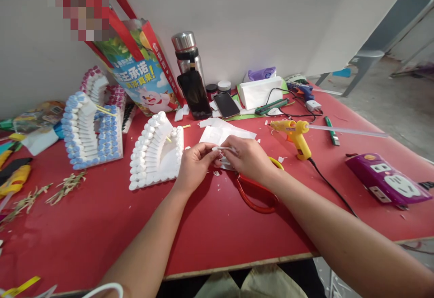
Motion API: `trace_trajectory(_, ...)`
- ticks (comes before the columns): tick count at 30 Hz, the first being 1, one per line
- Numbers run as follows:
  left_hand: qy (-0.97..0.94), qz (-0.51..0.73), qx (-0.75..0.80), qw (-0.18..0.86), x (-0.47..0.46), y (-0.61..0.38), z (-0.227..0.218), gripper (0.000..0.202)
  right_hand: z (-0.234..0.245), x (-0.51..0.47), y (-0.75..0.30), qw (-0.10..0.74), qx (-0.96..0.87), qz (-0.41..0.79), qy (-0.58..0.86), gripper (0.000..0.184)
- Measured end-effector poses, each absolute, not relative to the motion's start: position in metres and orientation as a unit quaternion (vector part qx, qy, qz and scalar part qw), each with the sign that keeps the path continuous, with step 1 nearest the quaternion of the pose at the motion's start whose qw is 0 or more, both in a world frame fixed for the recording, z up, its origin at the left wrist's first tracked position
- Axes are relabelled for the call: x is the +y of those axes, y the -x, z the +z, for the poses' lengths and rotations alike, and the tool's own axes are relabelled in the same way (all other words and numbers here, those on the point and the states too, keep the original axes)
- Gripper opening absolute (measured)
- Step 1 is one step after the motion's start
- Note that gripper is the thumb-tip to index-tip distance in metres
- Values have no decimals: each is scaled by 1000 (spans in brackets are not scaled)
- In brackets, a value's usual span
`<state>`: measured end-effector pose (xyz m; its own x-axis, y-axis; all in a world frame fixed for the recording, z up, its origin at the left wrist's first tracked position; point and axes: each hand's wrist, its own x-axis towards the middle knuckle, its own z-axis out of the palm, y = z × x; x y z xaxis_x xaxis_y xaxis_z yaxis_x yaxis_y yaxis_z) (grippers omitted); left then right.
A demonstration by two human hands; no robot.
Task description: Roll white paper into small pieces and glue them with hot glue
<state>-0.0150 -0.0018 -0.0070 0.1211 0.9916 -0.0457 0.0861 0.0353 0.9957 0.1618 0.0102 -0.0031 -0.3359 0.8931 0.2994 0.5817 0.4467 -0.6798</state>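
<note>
Both my hands meet at the middle of the table over white paper. My left hand (pixel 200 158) pinches one end of a thin white strip (pixel 222 148), which looks like paper, possibly rolled. The other end is pinched in my right hand (pixel 246 153). Beneath my right hand and wrist lie scissors with a red handle loop (pixel 252 205) and a yellow one; their blades are mostly hidden. Left of my hands stands a white curved craft model (pixel 149 162) edged with rows of white rounded pieces. White paper sheets (pixel 233 128) spread just behind my fingers.
A yellow hot glue gun (pixel 294 135) with a clear stick stands right, near a purple power strip (pixel 383 178). Blue-tipped (pixel 77 130) and pink-tipped (pixel 95 81) models are left. Behind are a shopping bag (pixel 142 76), a steel bottle (pixel 185 42), phones (pixel 194 94) and tissues (pixel 259 94).
</note>
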Motion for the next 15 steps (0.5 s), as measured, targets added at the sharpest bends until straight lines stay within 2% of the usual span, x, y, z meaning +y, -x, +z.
trace_trajectory(4, -603, 439, 515, 422, 0, 20, -6, 25, 1, 14, -163, 360, -633, 505, 464, 28)
trace_trajectory(7, -627, 437, 519, 383, 1, 22, -5, 23, 1, 15, -163, 361, -552, 623, 421, 35)
trace_trajectory(11, -654, 428, 504, 367, 1, 22, -6, 22, -3, 15, -163, 363, -510, 674, 392, 34)
trace_trajectory(15, -662, 422, 502, 364, 0, 21, -8, 21, -5, 16, -162, 382, -518, 645, 412, 28)
